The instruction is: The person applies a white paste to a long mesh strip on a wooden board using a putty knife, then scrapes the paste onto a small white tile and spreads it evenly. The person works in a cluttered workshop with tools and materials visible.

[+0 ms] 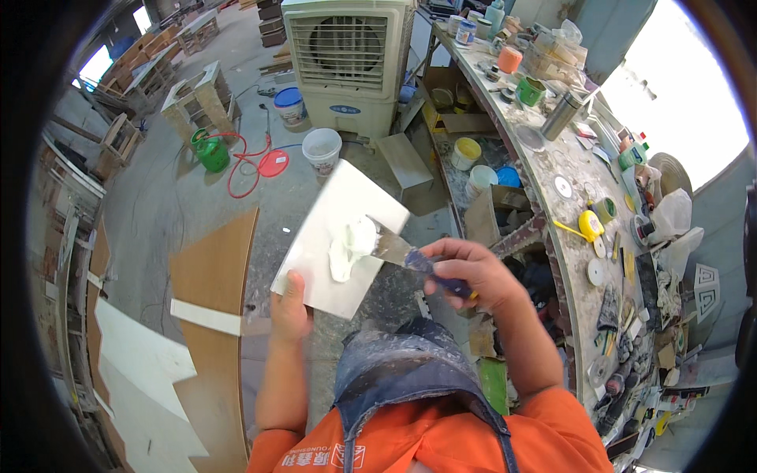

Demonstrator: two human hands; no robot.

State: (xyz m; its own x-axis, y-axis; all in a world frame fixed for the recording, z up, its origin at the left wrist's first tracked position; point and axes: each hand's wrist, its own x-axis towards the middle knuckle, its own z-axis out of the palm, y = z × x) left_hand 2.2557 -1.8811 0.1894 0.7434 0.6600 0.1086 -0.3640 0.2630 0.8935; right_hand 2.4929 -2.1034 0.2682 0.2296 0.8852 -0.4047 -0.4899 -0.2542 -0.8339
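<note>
My left hand (292,310) grips the lower left edge of a white rectangular board (319,244), its thumb on top and the other fingers hidden underneath. The board is held tilted in front of my body. A blob of white paste (347,251) lies on its middle. My right hand (473,272) is closed round the dark blue handle of a putty knife (406,256). The knife's metal blade reaches over the board's right side and touches the paste.
To the right runs a long cluttered bench (544,205) with tins, a steel flask (561,116) and a yellow tape measure (589,226). Ahead stand an air cooler (344,63) and a white bucket (322,150). Brown panels (209,276) and a red hose (236,175) lie to the left.
</note>
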